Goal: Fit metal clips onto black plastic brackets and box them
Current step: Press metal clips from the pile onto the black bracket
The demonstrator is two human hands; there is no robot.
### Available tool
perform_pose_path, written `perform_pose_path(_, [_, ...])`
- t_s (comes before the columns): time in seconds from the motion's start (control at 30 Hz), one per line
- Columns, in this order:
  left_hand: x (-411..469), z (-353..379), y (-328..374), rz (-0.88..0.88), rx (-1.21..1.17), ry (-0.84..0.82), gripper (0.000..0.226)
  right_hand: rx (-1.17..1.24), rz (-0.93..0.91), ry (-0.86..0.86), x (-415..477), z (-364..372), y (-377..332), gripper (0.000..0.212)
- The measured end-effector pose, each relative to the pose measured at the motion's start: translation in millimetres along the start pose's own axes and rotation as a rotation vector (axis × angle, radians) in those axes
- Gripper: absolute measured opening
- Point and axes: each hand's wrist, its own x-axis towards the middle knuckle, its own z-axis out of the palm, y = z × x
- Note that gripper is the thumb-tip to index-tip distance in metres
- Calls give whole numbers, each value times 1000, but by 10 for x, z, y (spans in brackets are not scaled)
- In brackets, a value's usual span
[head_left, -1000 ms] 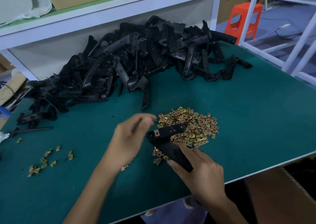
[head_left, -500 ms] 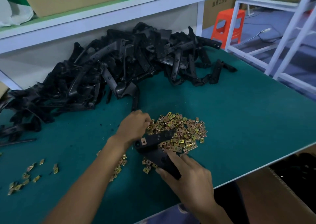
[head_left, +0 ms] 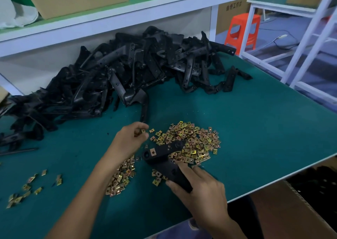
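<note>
With right grip (head_left: 198, 187) grasps the lower end of a black bracket (head_left: 164, 158), tilted over the near edge of the clip pile (head_left: 197, 140) on the desk (head_left: 255, 129). With left grip (head_left: 129, 142) pinches one metal clip (head_left: 143, 130) just left of that pile, in front of the bracket heap (head_left: 127, 71).

The left hand (head_left: 130, 141), which a second ago hovered loose-fingered beside the end of the bracket (head_left: 165, 158), has since dipped into the left edge of the clip pile (head_left: 193, 142) and now sits drawn back from it. A single brass-coloured clip (head_left: 143, 130) is now pinched at its fingertips, where none showed a second ago
</note>
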Motion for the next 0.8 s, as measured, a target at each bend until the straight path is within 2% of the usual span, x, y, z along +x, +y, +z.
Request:
perform_pose_path(0.2, [-198, -134, 63, -5, -157, -7, 19, 2, -18, 63, 2, 44, 10, 52])
perform_pose_path(0.47, [-395, -186, 197, -36, -504, 44, 11, -9, -76, 96, -10, 81, 32, 50])
perform_pose_path(0.63, [-485, -171, 256, -28, -574, -10, 20, 0, -85, 96, -12, 85, 27, 50])
perform_pose_path(0.8, [-533, -178, 330, -34, -686, 44, 20, -5, -93, 81, -6, 65, 21, 50])
